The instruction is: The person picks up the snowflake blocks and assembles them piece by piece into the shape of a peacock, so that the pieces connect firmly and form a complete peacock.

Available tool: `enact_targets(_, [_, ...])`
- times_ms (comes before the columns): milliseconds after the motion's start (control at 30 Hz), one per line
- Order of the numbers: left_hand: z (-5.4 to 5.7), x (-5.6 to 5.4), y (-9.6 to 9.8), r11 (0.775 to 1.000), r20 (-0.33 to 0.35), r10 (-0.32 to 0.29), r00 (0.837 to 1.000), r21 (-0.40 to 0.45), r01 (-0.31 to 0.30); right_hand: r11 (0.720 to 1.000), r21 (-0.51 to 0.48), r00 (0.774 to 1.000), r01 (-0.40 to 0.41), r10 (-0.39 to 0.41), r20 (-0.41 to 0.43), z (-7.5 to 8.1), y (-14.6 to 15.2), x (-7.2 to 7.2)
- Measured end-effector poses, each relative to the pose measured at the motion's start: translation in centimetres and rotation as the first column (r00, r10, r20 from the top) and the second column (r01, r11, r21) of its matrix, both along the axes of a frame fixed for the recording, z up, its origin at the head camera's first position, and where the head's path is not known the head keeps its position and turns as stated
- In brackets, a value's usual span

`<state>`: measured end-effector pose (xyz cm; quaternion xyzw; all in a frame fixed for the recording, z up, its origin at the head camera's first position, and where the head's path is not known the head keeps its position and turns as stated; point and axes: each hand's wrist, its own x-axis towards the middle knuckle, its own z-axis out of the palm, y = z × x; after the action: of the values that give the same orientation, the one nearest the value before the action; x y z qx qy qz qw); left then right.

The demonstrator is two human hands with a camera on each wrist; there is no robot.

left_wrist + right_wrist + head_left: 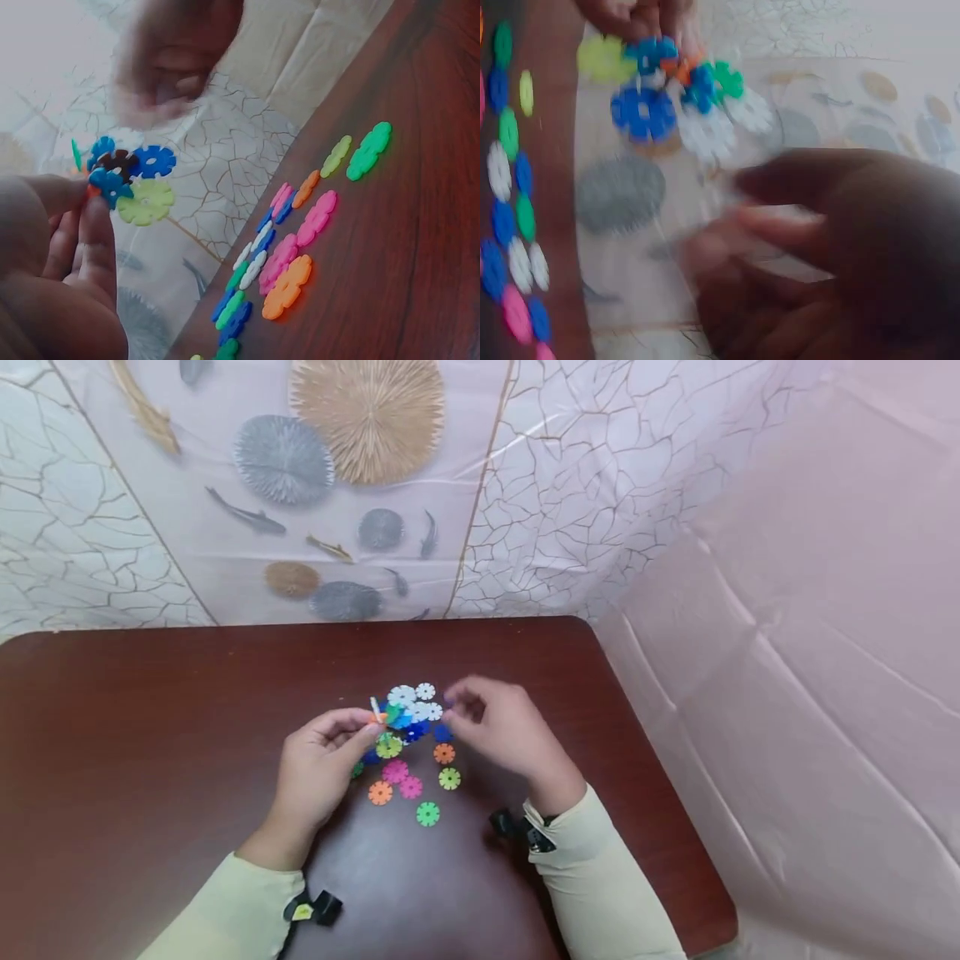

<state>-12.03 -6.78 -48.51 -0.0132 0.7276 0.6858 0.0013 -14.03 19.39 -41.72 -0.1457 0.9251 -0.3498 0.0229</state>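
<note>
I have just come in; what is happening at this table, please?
A person's left hand pinches a cluster of joined, colourful discs above the table. The right hand is raised nearby, blurred; I cannot tell if it holds anything. Loose discs lie on the table.

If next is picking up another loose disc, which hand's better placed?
Probably the right hand: nothing is visible in its blurred grip, and in the head view it appears near a loose orange disc. The left hand is occupied, pinching the joined discs.
</note>
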Motion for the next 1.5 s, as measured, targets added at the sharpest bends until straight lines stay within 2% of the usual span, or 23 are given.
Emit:
enact_targets(67, [-0.4,0.1,-0.5,0.998,0.038,0.049,0.998,0.049,-0.051,0.984,0.178,0.988,-0.021,-0.007,0.155,-0.8,-0.3,0.0])
enact_targets(133, [-0.7,-0.2,-0.5,0.993,0.056,0.076,0.996,0.087,-0.080,0.942,0.326,0.958,-0.082,-0.015,0.285,-1.6,-0.4,0.0])
enact_targets(200, [-0.8,-0.7,0.1,0.990,0.043,0.069,0.997,0.121,-0.074,0.911,0.397,0.936,-0.110,-0.040,0.350,-2.2,-0.3,0.0])
enact_targets(267, [-0.9,-1.1,0.9,0.989,0.017,0.038,0.999,0.144,-0.040,0.891,0.443,0.935,-0.099,-0.068,0.347,-2.7,-0.1,0.1])
enact_targets(367, [-1.2,-1.3,1.9,0.987,-0.020,-0.011,1.000,0.159,0.014,0.885,0.462,0.939,-0.063,-0.104,0.328,-3.1,0.4,0.6])
enact_targets(467, [-1.4,-1.0,2.1,0.991,-0.022,-0.019,1.000,0.134,0.021,0.889,0.455,0.933,-0.057,-0.114,0.340,-3.6,0.6,1.1])
enact_targets(600, [-1.5,-0.4,1.7,0.996,-0.026,-0.001,1.000,0.094,0.003,0.899,0.428,0.925,-0.091,-0.083,0.370,-4.0,0.4,1.1])
enact_targets(700, [-1.3,-0.5,1.4,0.998,-0.060,-0.010,0.998,0.064,0.014,0.919,0.373,0.930,-0.130,-0.018,0.368,-3.7,0.7,0.6])
enact_targets(767, [-1.0,-0.6,1.3,0.999,-0.096,-0.032,0.995,0.005,0.033,0.944,0.298,0.937,-0.144,0.034,0.347,-3.1,1.3,0.3])
enact_targets(833, [-0.5,-0.7,1.3,0.995,-0.136,-0.068,0.988,-0.085,0.057,0.970,0.205,0.954,-0.134,0.070,0.291,-2.1,2.0,0.3])
enact_targets(933, [0.1,-0.1,1.3,0.965,-0.201,-0.140,0.970,-0.245,0.088,0.997,0.051,0.986,-0.058,0.049,0.160,-0.6,2.9,0.8])
enact_targets(1000, [0.6,0.4,1.1,0.939,-0.242,-0.184,0.953,-0.331,0.097,0.999,-0.038,0.999,-0.003,0.005,0.049,0.2,2.9,1.1])
enact_targets(1067, [1.2,0.7,0.9,0.915,-0.287,-0.220,0.932,-0.393,0.094,0.993,-0.115,0.998,0.023,-0.029,-0.048,0.8,2.4,1.3])
enact_targets(1167, [2.0,0.9,0.6,0.894,-0.321,-0.244,0.915,-0.441,0.084,0.980,-0.201,0.990,0.000,-0.029,-0.141,1.3,1.2,1.3])
enact_targets(1233, [2.3,0.8,0.4,0.887,-0.321,-0.253,0.913,-0.453,0.086,0.973,-0.231,0.987,-0.032,-0.007,-0.163,1.4,0.3,1.3])
enact_targets(1300, [2.3,0.8,0.1,0.887,-0.304,-0.252,0.919,-0.453,0.093,0.971,-0.234,0.986,-0.052,0.012,-0.169,1.3,-0.6,1.2])
enact_targets(1500, [1.9,0.8,-1.0,0.899,-0.276,-0.225,0.934,-0.429,0.090,0.975,-0.210,0.984,-0.070,0.033,-0.175,0.9,-1.9,0.8])
